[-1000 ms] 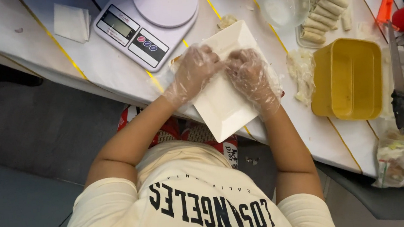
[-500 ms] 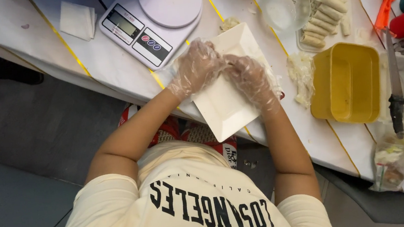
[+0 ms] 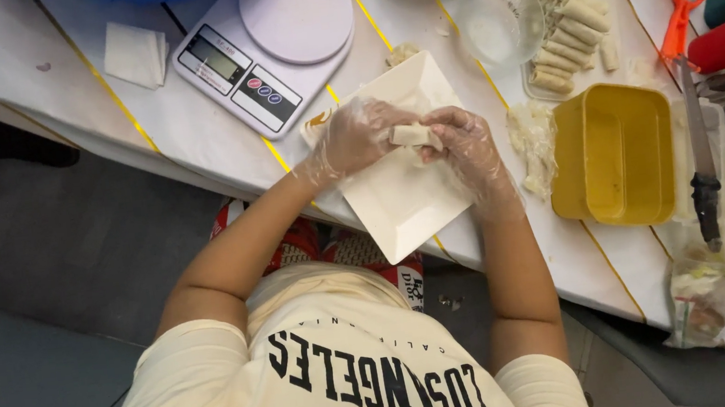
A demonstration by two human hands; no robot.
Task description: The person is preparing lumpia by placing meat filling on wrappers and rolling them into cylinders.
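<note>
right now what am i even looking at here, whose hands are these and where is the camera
This is one view from above, looking down on a person working at a white table. No machine: two hands in thin clear gloves. The left hand and right hand together hold a small pale roll over a square white plate. Around them lie a kitchen scale, a tray of finished rolls, a yellow container, a knife and a stack of wrappers.

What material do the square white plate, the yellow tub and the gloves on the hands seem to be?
Square white plate: likely glazed ceramic or melamine, smooth with a soft sheen. Yellow rectangular tub: probably plastic, matte, rounded corners. Gloves on the left hand and right hand: thin clear plastic film, wrinkled.
</note>
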